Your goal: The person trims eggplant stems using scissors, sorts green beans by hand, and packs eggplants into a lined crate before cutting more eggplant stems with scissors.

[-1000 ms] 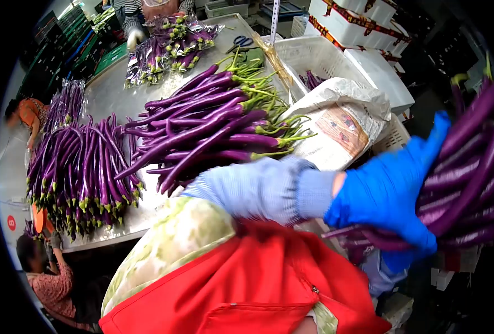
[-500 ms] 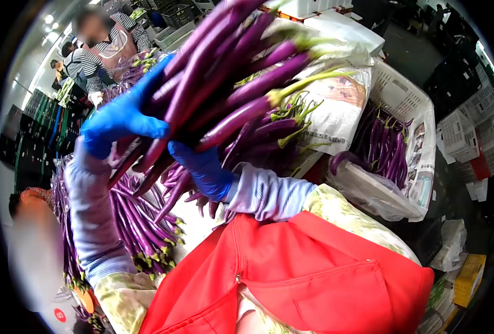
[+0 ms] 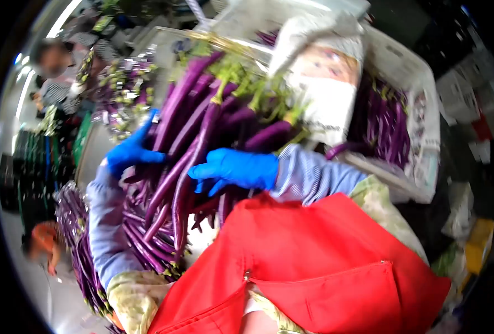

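A large bunch of long purple eggplants lies slanted in front of me, green stems toward the far right. My left hand, in a blue glove, curves round its left side, the thumb across the front and the fingers partly hidden behind. Over the lower part of the bunch is my right hand, also gloved in blue. Its fingers are apart and point left against the eggplants, not closed round any. More eggplants are piled below, by my left forearm.
At the right, a white crate holds more eggplants. A printed white bag lies beside it. Wrapped eggplants are at the back left, with a co-worker beyond. Another person in orange is at the far left.
The bunch of eggplants has come down from its raised position onto the pile. My left hand lowered with it, and my right hand moved from underneath to its front. The view has shifted.
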{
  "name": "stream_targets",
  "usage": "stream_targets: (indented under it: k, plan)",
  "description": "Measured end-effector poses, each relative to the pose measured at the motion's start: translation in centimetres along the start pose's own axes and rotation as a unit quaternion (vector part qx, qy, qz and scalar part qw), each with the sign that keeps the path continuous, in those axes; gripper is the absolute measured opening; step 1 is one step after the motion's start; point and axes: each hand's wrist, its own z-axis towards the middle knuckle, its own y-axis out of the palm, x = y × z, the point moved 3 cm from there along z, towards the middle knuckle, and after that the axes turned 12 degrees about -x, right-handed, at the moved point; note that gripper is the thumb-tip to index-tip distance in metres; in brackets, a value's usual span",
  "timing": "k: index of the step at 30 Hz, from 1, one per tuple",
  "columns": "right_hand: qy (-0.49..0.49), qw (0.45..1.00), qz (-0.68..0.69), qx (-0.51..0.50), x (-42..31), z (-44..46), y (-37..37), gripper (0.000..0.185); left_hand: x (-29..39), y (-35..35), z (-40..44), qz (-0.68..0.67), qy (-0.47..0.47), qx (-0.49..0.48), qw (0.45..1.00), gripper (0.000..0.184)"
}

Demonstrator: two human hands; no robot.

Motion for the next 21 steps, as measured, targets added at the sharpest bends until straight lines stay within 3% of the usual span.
stream_targets:
  k: [1, 2, 3, 4, 5, 6, 8, 10, 13, 15, 18, 20, 21]
  plan:
    - [0.005, 0.995, -0.098, 0.018, -0.8, -2.9, -1.0, 0.035, -0.4, -0.4, 0.0, 0.086, 0.041, 0.042, 0.995, 0.107]
    - [-0.038, 0.974, -0.191, 0.113, -1.5, -6.2, -1.4, 0.037, -0.9, -0.9, -0.2, 0.167, 0.09, 0.09, 0.978, 0.102]
    - [-0.165, 0.896, -0.372, 0.178, -1.4, -9.4, -3.3, 0.037, -0.8, 0.0, -0.3, 0.135, 0.116, 0.101, 0.979, 0.098]
    - [-0.198, 0.906, -0.294, 0.23, -1.1, -13.1, -5.4, 0.039, -0.7, 0.7, -0.4, 0.101, 0.138, 0.117, 0.978, 0.095]
    - [-0.19, 0.915, -0.238, 0.265, -2.1, -16.8, -6.3, 0.043, -1.2, 1.0, -0.3, 0.024, 0.147, 0.1, 0.984, 0.093]
    - [-0.136, 0.875, -0.368, 0.285, -2.0, -20.0, -7.3, 0.047, -1.8, 1.1, -0.1, -0.052, 0.152, 0.087, 0.983, 0.09]
    - [-0.023, 0.724, -0.61, 0.321, -1.8, -26.4, -9.3, 0.055, -2.5, 1.2, 0.1, -0.063, 0.161, 0.067, 0.983, 0.085]
    - [0.061, 0.719, -0.625, 0.298, 1.6, -28.0, -9.4, 0.053, -3.1, 1.1, 0.4, -0.07, 0.169, 0.081, 0.98, 0.083]
    - [0.036, 0.676, -0.648, 0.35, 4.4, -27.5, -9.8, 0.041, -1.9, 1.8, 0.8, -0.041, 0.173, 0.112, 0.978, 0.078]
    - [0.041, 0.685, -0.628, 0.367, 4.3, -27.8, -10.0, 0.035, -0.3, 2.6, 0.7, -0.034, 0.176, 0.125, 0.976, 0.074]
    - [-0.015, 0.688, -0.573, 0.445, 0.4, -29.4, -8.7, 0.033, 0.3, 2.6, 0.1, 0.205, 0.162, 0.203, 0.944, 0.072]
    - [-0.121, 0.687, -0.512, 0.501, -3.1, -32.4, -8.0, 0.037, 1.0, 3.5, -0.3, 0.299, 0.16, 0.252, 0.906, 0.072]
    - [-0.116, 0.634, -0.545, 0.537, -5.4, -33.5, -6.8, 0.038, 1.6, 4.5, -0.5, 0.328, 0.162, 0.272, 0.89, 0.072]
